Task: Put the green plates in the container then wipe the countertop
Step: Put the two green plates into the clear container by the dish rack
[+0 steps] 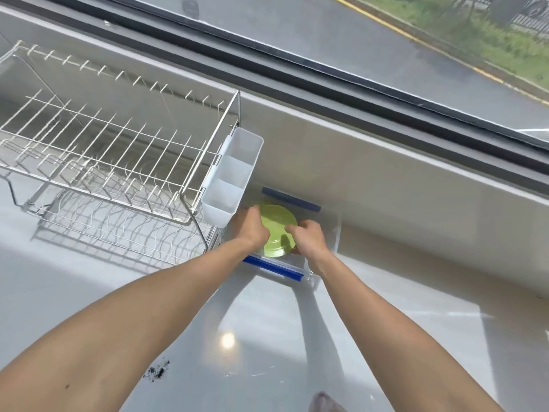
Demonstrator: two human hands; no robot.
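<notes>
1. While both hands work at the far edge of the countertop (89, 292), the wire dish rack (113, 150) at far left looks bare of plates; its white plastic caddy (231, 179) hangs off the rack's right end, just above and beside the left hand.
2. Left hand (252, 226): fingers curled over the left rim of the green plate (277, 230), gripping it. Whether more plates sit stacked under it, can't tell.
3. Plate sits flat inside the clear container (337, 233), between the two blue clips (289, 199), far one and near one. No long axis, it's round; it lies dead ahead, between the two hands, equally near both.
4. Right hand (309, 236): fingers curled at the plate's right rim, pinching or pressing it; exact contact is hidden by the knuckles.
5. Judgement: plates step is at the seating/release stage. Next move needs both hands to let go and lift straight up, clear of the container walls.
6. Wipe target: dark crumbs (157, 373) lie near the left forearm, well apart from the container. A greyish thing (323, 403) at the bottom edge, right of the crumbs, may be a cloth, too cropped to tell. If so, right hand is nearer.
</notes>
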